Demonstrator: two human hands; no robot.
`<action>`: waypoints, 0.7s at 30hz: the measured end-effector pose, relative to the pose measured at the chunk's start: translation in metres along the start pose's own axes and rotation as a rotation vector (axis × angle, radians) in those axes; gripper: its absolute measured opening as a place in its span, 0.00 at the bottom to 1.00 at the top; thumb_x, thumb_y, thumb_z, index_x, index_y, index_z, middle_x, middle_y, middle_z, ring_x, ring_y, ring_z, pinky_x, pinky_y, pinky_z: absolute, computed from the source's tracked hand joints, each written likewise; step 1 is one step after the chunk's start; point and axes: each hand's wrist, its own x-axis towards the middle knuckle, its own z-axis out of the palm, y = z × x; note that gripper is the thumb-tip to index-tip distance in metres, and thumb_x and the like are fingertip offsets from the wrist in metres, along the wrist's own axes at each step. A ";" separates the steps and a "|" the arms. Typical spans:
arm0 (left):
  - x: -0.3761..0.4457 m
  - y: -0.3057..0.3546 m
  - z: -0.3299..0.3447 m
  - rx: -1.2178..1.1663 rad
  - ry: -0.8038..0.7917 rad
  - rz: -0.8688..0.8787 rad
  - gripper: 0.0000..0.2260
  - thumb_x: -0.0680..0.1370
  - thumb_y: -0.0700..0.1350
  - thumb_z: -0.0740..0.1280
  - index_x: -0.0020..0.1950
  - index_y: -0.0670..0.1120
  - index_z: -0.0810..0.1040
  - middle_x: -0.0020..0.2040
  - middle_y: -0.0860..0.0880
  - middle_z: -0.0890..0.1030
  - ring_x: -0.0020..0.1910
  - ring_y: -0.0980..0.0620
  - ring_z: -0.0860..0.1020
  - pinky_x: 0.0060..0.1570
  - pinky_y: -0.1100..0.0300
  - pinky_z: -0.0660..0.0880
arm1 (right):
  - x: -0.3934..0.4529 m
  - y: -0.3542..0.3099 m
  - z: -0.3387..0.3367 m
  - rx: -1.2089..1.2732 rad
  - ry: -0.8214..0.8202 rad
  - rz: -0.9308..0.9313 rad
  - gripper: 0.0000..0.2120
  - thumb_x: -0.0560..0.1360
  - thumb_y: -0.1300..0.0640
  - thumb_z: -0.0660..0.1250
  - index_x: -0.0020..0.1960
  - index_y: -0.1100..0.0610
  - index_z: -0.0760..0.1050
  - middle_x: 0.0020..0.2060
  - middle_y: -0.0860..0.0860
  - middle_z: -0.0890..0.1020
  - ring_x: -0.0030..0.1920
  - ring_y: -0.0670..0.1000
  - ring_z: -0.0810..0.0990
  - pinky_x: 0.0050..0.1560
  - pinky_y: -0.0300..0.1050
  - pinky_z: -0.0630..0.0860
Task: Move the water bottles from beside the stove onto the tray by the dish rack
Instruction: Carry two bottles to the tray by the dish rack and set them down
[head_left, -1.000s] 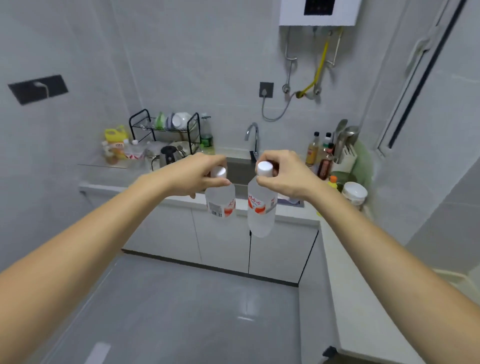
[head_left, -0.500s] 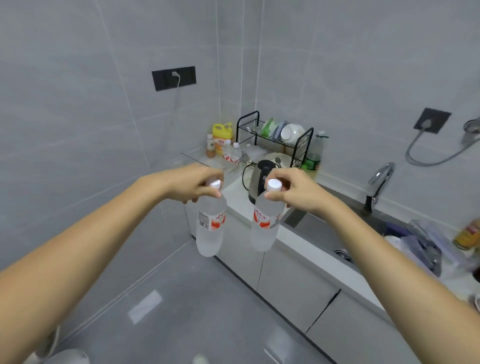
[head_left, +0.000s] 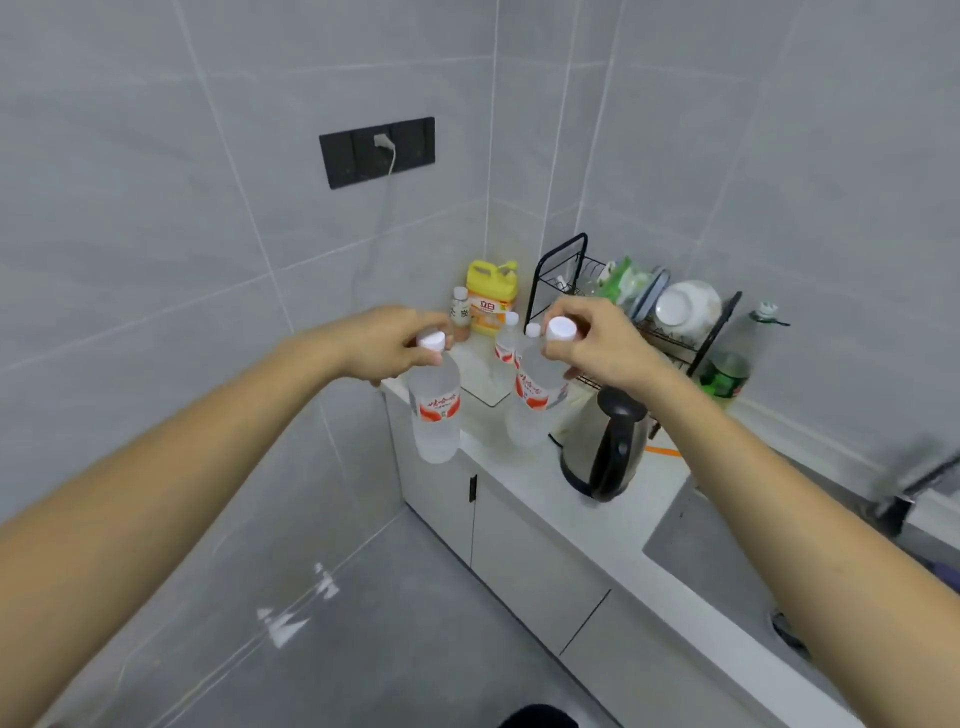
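My left hand (head_left: 382, 343) grips a clear water bottle (head_left: 434, 410) with a red label by its white-capped neck; it hangs in the air just off the counter's left end. My right hand (head_left: 597, 345) holds a second water bottle (head_left: 535, 400) of the same kind by the neck, hanging over the counter. Behind them a glass tray (head_left: 485, 387) lies in the corner, left of the black dish rack (head_left: 670, 322). Two small water bottles (head_left: 506, 340) stand on the tray, partly hidden by the right-hand bottle.
A steel and black electric kettle (head_left: 605, 449) stands on the white counter (head_left: 582, 512) right of the held bottles. A yellow detergent jug (head_left: 491, 296) and a small bottle (head_left: 460, 312) stand in the corner. A green bottle (head_left: 727, 371) stands beside the rack. The sink (head_left: 727, 561) lies lower right.
The view has swung left and closer to the corner. Both hands have carried the hanging bottles toward the tray beside the dish rack; the right-hand bottle is now above the counter.
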 end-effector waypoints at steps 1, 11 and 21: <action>0.017 -0.011 -0.005 -0.011 0.018 -0.002 0.15 0.82 0.44 0.65 0.46 0.66 0.73 0.39 0.49 0.76 0.35 0.47 0.77 0.28 0.53 0.81 | 0.022 0.005 0.002 0.010 -0.002 0.003 0.06 0.72 0.65 0.74 0.46 0.57 0.79 0.43 0.55 0.78 0.43 0.51 0.79 0.33 0.45 0.82; 0.193 -0.115 -0.034 0.008 0.085 0.012 0.06 0.77 0.45 0.67 0.49 0.57 0.76 0.37 0.50 0.77 0.36 0.41 0.81 0.27 0.55 0.81 | 0.221 0.089 0.028 -0.075 -0.026 -0.045 0.08 0.74 0.53 0.77 0.46 0.53 0.79 0.40 0.57 0.80 0.36 0.52 0.82 0.35 0.56 0.84; 0.343 -0.218 -0.016 0.062 -0.014 0.009 0.09 0.80 0.45 0.65 0.60 0.51 0.77 0.46 0.49 0.76 0.43 0.44 0.78 0.29 0.60 0.72 | 0.349 0.154 0.073 -0.328 -0.091 0.016 0.08 0.75 0.47 0.74 0.48 0.45 0.75 0.39 0.49 0.78 0.42 0.53 0.76 0.43 0.49 0.72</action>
